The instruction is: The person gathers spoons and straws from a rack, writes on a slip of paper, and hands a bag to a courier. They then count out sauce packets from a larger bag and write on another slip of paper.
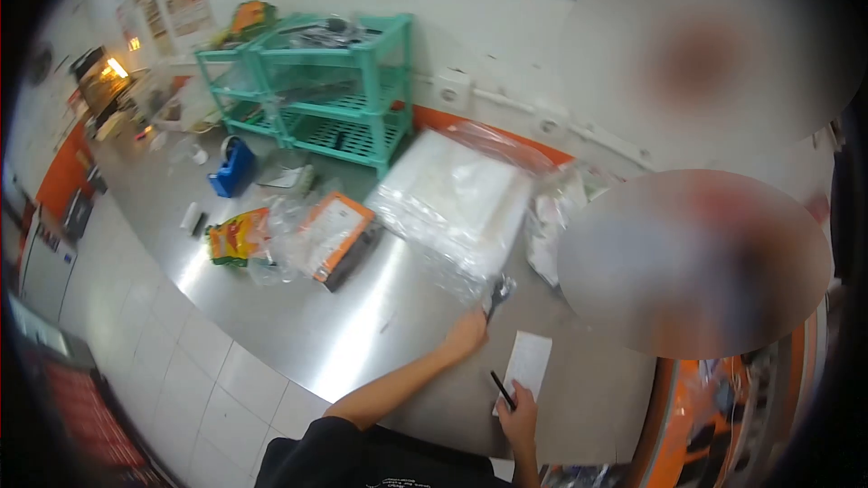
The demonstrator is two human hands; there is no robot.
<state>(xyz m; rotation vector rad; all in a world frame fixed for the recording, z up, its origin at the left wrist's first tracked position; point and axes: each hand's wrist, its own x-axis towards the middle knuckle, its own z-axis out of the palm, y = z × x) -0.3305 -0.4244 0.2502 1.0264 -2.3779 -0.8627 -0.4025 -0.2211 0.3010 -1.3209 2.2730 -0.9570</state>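
My left hand (pixel 467 334) reaches forward over the steel counter (pixel 298 316) and grips a small dark object (pixel 498 293) at the near corner of a stack of clear plastic bags (pixel 452 203). My right hand (pixel 518 408) rests closer to me, holding a dark pen (pixel 503 389). Its tip is at the lower edge of a white slip of paper (pixel 528 362) lying flat on the counter.
A teal plastic shelf rack (pixel 339 86) stands at the back against the wall. An orange-edged packet (pixel 339 237), a yellow snack bag (pixel 235 235) and a blue tape dispenser (pixel 233 167) lie to the left. Blurred areas cover the right side. White floor tiles show at lower left.
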